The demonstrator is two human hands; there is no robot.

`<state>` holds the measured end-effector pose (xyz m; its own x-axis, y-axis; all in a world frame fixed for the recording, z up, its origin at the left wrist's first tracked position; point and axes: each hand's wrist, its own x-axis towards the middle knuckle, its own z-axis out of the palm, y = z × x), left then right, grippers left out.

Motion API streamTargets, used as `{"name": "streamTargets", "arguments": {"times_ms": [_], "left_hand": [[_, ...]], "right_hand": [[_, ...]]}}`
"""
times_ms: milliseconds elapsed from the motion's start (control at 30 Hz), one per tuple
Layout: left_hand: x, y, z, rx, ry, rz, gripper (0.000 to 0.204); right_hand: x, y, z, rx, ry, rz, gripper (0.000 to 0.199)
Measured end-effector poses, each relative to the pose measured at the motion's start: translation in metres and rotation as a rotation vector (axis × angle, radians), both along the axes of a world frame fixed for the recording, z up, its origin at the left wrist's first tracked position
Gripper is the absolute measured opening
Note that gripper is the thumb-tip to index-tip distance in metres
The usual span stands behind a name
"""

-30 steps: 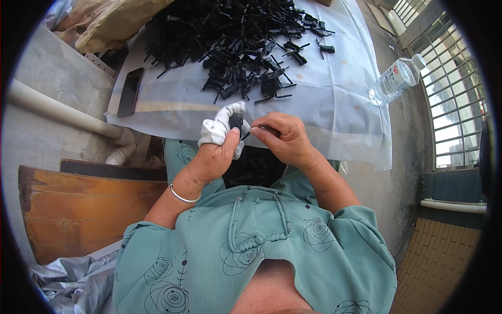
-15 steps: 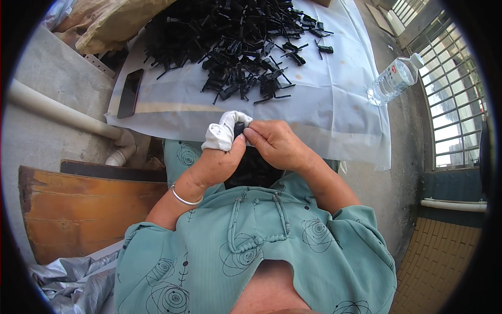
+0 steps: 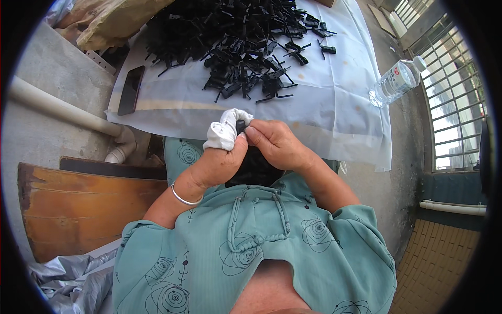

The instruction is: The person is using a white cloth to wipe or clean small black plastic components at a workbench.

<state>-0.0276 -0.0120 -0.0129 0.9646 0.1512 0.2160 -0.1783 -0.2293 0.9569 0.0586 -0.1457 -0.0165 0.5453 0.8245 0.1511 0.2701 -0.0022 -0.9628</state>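
Close together above my lap, both hands work at a small black plastic part (image 3: 241,127). My left hand (image 3: 226,157), its fingers wrapped in white cloth (image 3: 221,133), is closed round the part with the thumb against it. The thumb and forefinger of my right hand (image 3: 273,140) pinch at the part's right side; its other fingers are curled in. Most of the part is hidden by the fingers and cloth. Beyond my hands, a big heap of similar black plastic parts (image 3: 246,47) with thin prongs lies on the sheet-covered table (image 3: 178,118).
A dark phone (image 3: 131,91) lies on the table's left side. Near the right edge stands a clear water bottle (image 3: 396,82). Below my hands is something black (image 3: 254,170) on my lap. A wooden board (image 3: 94,209) and a pipe (image 3: 63,107) are at the left.
Both hands stay almost in place on the black part, with only a slight shift. The table and its things appear slightly shifted in the picture.
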Motion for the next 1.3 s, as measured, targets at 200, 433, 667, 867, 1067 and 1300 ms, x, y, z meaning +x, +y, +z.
{"name": "streamTargets", "arguments": {"times_ms": [200, 433, 667, 867, 1067, 1300], "left_hand": [[-0.002, 0.001, -0.009, 0.355, -0.057, 0.063, 0.027], [-0.001, 0.018, -0.005, 0.814, -0.098, 0.039, 0.034], [0.019, -0.004, -0.020, 0.293, -0.212, 0.264, 0.022], [0.019, 0.009, -0.010, 0.452, -0.150, 0.190, 0.013], [0.018, 0.017, -0.016, 0.691, -0.408, 0.196, 0.010], [0.009, 0.005, -0.012, 0.545, -0.096, 0.328, 0.026]], "right_hand": [[-0.008, 0.005, -0.013, -0.041, -0.066, -0.090, 0.022], [0.045, -0.023, -0.011, -0.323, -0.449, -0.360, 0.017], [0.043, -0.023, -0.026, -0.424, -1.034, -0.317, 0.006], [0.016, -0.025, -0.010, -0.370, -1.134, -0.242, 0.009], [0.009, -0.022, -0.009, -0.364, -1.138, -0.222, 0.009], [-0.003, -0.017, 0.003, -0.280, -1.134, -0.088, 0.009]]}}
